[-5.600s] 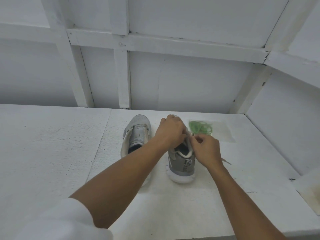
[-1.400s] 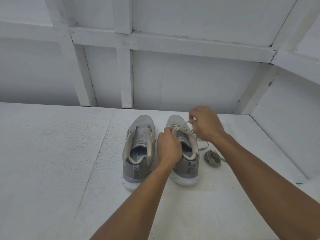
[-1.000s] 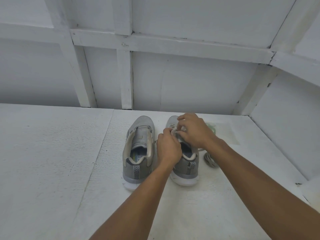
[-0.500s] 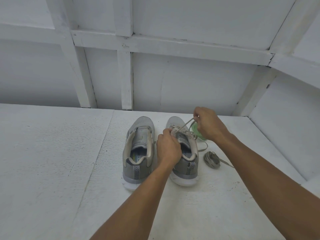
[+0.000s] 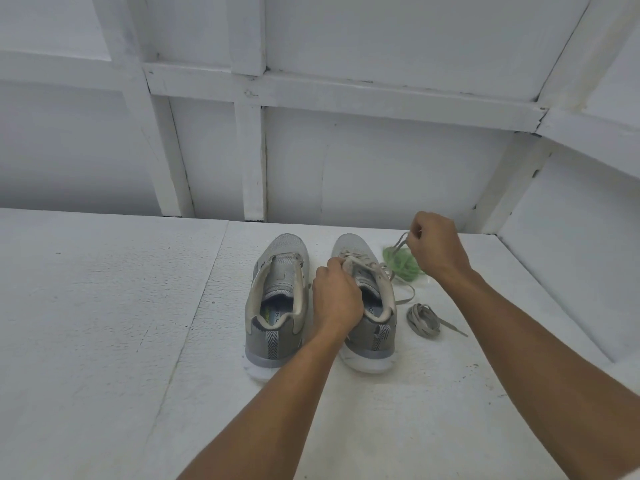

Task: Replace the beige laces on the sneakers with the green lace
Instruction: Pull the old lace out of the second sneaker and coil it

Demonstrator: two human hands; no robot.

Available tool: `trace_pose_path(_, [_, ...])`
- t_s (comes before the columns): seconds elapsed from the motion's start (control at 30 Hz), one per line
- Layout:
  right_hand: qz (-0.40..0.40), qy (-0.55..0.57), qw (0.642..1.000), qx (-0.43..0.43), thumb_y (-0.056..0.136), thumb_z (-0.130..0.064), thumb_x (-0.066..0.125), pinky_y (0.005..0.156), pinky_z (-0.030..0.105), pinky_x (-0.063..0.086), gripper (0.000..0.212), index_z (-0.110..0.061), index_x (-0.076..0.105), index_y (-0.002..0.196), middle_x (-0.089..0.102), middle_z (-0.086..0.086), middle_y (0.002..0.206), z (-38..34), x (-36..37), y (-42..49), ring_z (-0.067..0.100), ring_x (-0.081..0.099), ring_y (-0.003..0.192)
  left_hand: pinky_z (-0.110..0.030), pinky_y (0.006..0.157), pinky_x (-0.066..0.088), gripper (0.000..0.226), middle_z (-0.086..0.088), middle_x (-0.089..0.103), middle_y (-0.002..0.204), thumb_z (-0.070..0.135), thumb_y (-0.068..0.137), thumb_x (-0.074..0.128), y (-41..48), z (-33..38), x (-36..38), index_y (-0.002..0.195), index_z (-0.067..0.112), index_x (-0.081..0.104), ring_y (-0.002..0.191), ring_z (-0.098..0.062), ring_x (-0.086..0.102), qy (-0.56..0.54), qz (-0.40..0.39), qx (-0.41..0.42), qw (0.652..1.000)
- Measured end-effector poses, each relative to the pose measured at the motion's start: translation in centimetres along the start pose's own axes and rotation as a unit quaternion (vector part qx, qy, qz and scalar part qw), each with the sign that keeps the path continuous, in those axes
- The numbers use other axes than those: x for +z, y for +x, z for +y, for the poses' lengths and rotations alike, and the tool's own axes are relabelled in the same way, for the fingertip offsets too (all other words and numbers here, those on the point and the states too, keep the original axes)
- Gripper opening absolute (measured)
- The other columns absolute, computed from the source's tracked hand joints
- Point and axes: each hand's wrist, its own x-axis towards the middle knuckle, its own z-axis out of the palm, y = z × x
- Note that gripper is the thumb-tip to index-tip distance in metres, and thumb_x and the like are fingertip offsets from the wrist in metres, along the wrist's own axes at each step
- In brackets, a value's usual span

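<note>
Grey sneakers: the pair stands side by side near the far edge of the counter (image 5: 104, 306), heels toward the person, toes toward the wall (image 5: 381, 168).
Left sneaker (image 5: 277, 306): upright, collar open, with no hand on it.
Right sneaker (image 5: 381, 337): upright, just beside the left sneaker and partly covered by the left hand.
Left hand (image 5: 337, 296): grip curled round the left side of the right sneaker's collar and tongue.
Right hand (image 5: 434, 249): raised above the counter toward the far right corner, grip pinching the beige lace.
Beige lace (image 5: 398, 244): runs from the right hand down to the upper eyelets of the right sneaker; a free end trails on the counter beside that sneaker.
Loose beige lace (image 5: 423, 321): coiled on the counter to the right of the right sneaker's heel, apart from it, one end pointing toward the right edge.
Green lace (image 5: 401, 266): bundled on the counter near the far right corner, just beside the right sneaker's toe and below the right hand.
</note>
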Motion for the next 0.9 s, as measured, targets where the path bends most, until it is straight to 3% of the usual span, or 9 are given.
trace_pose_path(0.13, [-0.107,0.013,0.994,0.034,0.091,-0.013,0.058,0.069,0.029,0.045,0.015,-0.007,0.071,0.096,0.066,0.009,0.102,0.1,1.1,-1.4,0.025,0.062,0.091,-0.046,0.097,0.043,0.034,-0.013,0.045,0.124,0.027,0.104,0.032,0.3,0.1,0.0,0.13,0.012,0.048,0.11,-0.032,0.051,0.024,-0.011,0.014,1.0])
trace_pose_path(0.2, [-0.123,0.027,0.991,0.041,0.092,-0.016,0.056,0.074,0.025,0.042,0.021,-0.011,0.071,0.106,0.066,0.006,0.108,0.0,1.1,-1.9,0.023,0.062,0.099,-0.046,0.102,0.04,0.036,-0.014,0.041,0.131,0.023,0.102,0.035,0.7,0.4,-0.2,0.136,0.016,0.045,0.117,-0.032,0.048,0.031,-0.024,0.031,0.999])
trace_pose_path(0.3, [-0.105,0.094,0.989,0.044,0.09,-0.021,0.059,0.069,0.023,0.043,0.011,-0.019,0.068,0.086,0.07,-0.003,0.093,-0.5,0.5,-2.9,0.017,0.063,0.089,-0.044,0.106,0.036,0.038,-0.013,0.041,0.135,0.018,0.1,0.038,1.4,1.2,-0.9,0.136,0.02,0.048,0.123,-0.031,0.043,0.071,-0.05,0.055,0.995])
trace_pose_path(0.37, [-0.123,0.115,0.985,0.049,0.089,-0.031,0.062,0.062,0.02,0.041,0.018,-0.02,0.065,0.075,0.066,-0.007,0.08,-1.1,0.3,-4.0,0.013,0.06,0.08,-0.042,0.105,0.037,0.034,-0.012,0.045,0.132,0.018,0.098,0.041,1.9,1.7,-1.1,0.128,0.021,0.055,0.122,-0.031,0.043,0.103,-0.064,0.071,0.99])
trace_pose_path(0.47, [-0.146,0.115,0.981,0.056,0.089,-0.047,0.061,0.061,0.021,0.041,0.029,-0.019,0.067,0.082,0.065,-0.008,0.081,-1.1,0.8,-5.7,0.005,0.058,0.076,-0.039,0.1,0.037,0.026,-0.009,0.048,0.128,0.022,0.096,0.048,2.7,2.0,-1.1,0.118,0.022,0.063,0.121,-0.03,0.041,0.164,-0.092,0.093,0.978])
trace_pose_path(0.63, [-0.107,0.137,0.983,0.067,0.094,-0.044,0.056,0.059,0.013,0.04,0.032,-0.017,0.072,0.09,0.068,-0.003,0.083,-0.7,1.9,-6.9,0.002,0.056,0.072,-0.039,0.096,0.037,0.02,-0.009,0.05,0.124,0.033,0.095,0.054,3.2,2.4,-0.9,0.11,0.025,0.066,0.117,-0.029,0.043,0.238,-0.096,0.139,0.957])
trace_pose_path(0.9, [-0.036,0.14,0.987,0.065,0.099,-0.036,0.05,0.049,0.015,0.034,0.039,-0.009,0.068,0.079,0.065,0.005,0.068,-1.2,3.4,-7.9,0.014,0.055,0.061,-0.039,0.096,0.036,0.027,-0.009,0.051,0.127,0.022,0.094,0.051,4.2,2.8,-0.7,0.118,0.017,0.063,0.118,-0.03,0.042,0.323,-0.093,0.205,0.919])
